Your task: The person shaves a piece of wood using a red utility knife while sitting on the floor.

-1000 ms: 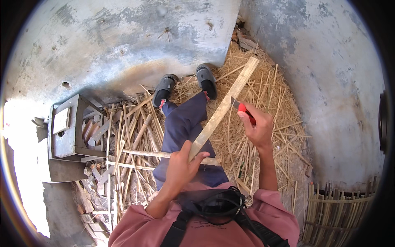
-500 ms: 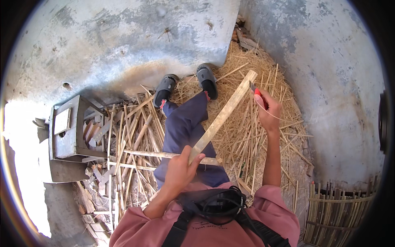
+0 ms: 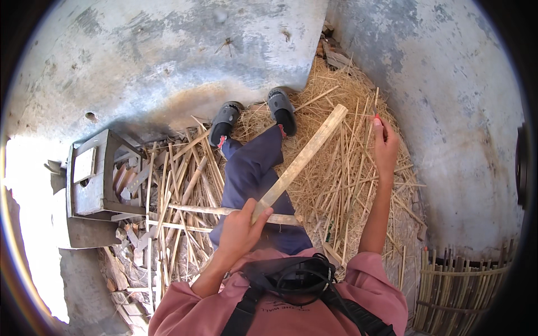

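Observation:
My left hand (image 3: 240, 231) is closed around the near end of a flat bamboo slat (image 3: 307, 157), pale and broad, which slants up and away to the right. In my right hand (image 3: 386, 147) is a red-handled knife (image 3: 376, 115). Only its red front and dark blade show above the fingers; the rest lies hidden in the grip. The knife is apart from the slat, to the right of its far end. Beneath the slat's near end, a round stick (image 3: 193, 209) lies across my legs.
Straw and cut slivers (image 3: 330, 185) cover the floor ahead and right. Bamboo sticks (image 3: 168, 190) are heaped on the left beside a wooden box frame (image 3: 103, 179). A woven stick basket (image 3: 459, 291) stands lower right. Walls (image 3: 437, 84) close off the front and right.
My right hand with the knife has moved right, away from the slat's far end. My left hand and the slat have shifted slightly left and nearer to me.

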Available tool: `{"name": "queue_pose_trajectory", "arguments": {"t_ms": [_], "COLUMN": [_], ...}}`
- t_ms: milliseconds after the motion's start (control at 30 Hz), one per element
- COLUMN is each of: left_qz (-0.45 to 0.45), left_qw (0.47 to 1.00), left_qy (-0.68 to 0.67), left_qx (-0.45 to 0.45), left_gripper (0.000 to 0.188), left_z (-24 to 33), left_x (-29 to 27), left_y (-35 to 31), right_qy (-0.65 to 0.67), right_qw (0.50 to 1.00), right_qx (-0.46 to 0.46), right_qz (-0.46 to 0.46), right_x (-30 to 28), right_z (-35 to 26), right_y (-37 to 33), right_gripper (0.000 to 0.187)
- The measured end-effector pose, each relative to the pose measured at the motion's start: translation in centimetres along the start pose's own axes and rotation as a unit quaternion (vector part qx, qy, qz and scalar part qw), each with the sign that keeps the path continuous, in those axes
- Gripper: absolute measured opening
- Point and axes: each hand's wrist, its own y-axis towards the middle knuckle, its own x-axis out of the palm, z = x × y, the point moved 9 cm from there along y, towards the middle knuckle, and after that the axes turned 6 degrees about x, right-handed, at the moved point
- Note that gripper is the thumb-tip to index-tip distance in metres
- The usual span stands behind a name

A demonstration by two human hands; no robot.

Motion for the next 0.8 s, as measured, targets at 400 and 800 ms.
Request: {"name": "queue_pose_trajectory", "arguments": {"t_ms": [400,800], "left_qz": [0.018,0.007], "left_qw": [0.995,0.996], "left_qy": [-0.103,-0.08], "left_qx": [-0.004,0.045], "left_gripper": [0.04,0.053], "left_z": [1.4,5.2], "left_x": [-1.4,-1.8], "left_y": [3.2,4.8], "right_qy": [0.011,0.088], "right_qw": [0.98,0.91], "right_qx": [-0.074,-0.285], "right_qz": [-0.184,-0.288], "right_x": [3.0,8.5], "right_z": [-7.6,-14.1], "right_y": [-7.1,-17.2], "right_gripper": [0.025,0.032]}}
